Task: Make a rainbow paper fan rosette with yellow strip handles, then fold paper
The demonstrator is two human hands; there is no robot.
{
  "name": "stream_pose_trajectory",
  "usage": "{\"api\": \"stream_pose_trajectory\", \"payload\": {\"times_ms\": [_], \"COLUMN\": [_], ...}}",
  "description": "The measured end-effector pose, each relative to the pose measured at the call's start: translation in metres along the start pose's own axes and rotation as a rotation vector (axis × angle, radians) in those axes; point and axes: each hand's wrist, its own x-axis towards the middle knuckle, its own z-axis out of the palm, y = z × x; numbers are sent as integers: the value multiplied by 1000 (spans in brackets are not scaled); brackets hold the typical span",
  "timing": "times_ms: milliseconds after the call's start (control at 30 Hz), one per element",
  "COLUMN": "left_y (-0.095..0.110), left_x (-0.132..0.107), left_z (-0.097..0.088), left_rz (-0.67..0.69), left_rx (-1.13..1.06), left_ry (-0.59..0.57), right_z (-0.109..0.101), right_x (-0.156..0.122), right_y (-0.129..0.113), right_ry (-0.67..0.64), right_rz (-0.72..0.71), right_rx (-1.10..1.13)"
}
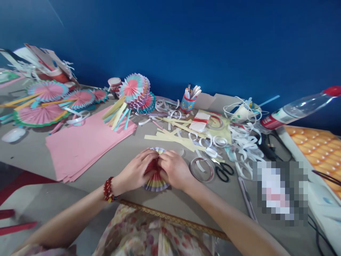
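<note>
L hand (135, 172) & R hand (174, 170) both pinching folded paper fan (156, 183) at its centre, fingertips pressed together, fan flat on grey table (170, 202) near front edge, tape roll (201, 169) & scissors (223, 171) just right, pink paper stack (85, 145) left, finished fans (135, 92) at back.

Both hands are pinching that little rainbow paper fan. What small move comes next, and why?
Probably pinch the fan with the left hand alone and reach the right hand to the tape roll just beside it: both hands press the pleats together, so they seem unfixed.
</note>
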Motion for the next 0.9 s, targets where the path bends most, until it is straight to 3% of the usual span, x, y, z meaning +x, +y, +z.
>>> {"api": "stream_pose_trajectory", "payload": {"times_ms": [700, 900], "left_y": [-1, -1], "left_x": [4, 4], "left_z": [-3, -1], "left_rz": [22, 6], "left_rx": [50, 51], "left_ry": [-78, -39], "right_z": [-6, -6], "right_x": [-13, -1], "right_y": [6, 6], "right_ry": [0, -30], "right_rz": [26, -33], "right_rx": [-54, -84]}}
